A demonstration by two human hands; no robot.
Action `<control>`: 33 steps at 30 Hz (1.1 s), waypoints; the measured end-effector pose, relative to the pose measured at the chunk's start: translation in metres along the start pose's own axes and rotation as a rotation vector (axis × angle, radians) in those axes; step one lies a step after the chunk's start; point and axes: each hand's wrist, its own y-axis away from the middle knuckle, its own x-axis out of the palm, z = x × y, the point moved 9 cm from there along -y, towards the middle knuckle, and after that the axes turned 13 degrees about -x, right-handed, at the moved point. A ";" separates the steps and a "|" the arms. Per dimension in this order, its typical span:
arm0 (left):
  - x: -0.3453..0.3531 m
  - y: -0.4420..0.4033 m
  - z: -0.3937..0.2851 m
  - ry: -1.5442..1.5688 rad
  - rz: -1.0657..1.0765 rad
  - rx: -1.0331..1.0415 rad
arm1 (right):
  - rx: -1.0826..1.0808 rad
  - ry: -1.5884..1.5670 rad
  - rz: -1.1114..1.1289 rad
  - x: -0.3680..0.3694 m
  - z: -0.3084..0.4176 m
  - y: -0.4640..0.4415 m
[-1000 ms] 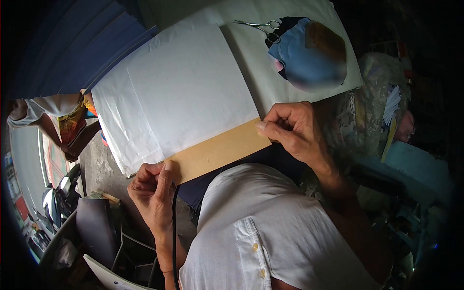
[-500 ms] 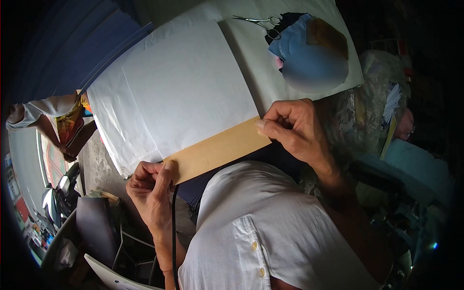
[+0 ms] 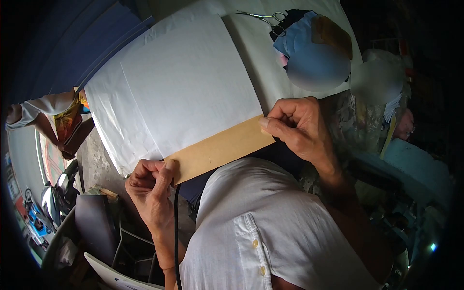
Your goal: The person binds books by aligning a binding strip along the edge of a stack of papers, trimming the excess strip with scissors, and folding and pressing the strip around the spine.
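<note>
A strip of tan card [image 3: 217, 148] stretches along the near edge of a large white paper sheet [image 3: 188, 77]. My left hand [image 3: 153, 186] pinches the strip's left end between thumb and fingers. At the other end, my right hand [image 3: 300, 128] grips the strip the same way, its fingers curled. The white sheet lies flat beyond the strip, with a straight line showing down its left part. Whether the strip is joined to the sheet or only lies against it, I cannot tell.
Scissors [image 3: 267, 18] lie at the far right beside a pile of blue cloth pieces [image 3: 302, 41], partly blurred. A dark blue slatted panel [image 3: 72, 43] stands at the left. Another person [image 3: 58, 121] is beyond the table. Plastic bags [image 3: 362, 116] are at the right, a dark cable [image 3: 176, 232] below my left hand.
Both hands keep their pinch on the card strip. My right hand and the strip's right end sit very slightly farther right; the view has shifted a little.
</note>
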 end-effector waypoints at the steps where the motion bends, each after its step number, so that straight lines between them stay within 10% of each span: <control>1: 0.000 0.000 0.000 -0.002 0.006 0.001 | -0.004 -0.001 -0.006 0.000 0.000 0.000; 33: 0.005 0.000 -0.001 0.049 0.031 -0.038 | 0.028 -0.030 -0.005 0.002 -0.004 0.001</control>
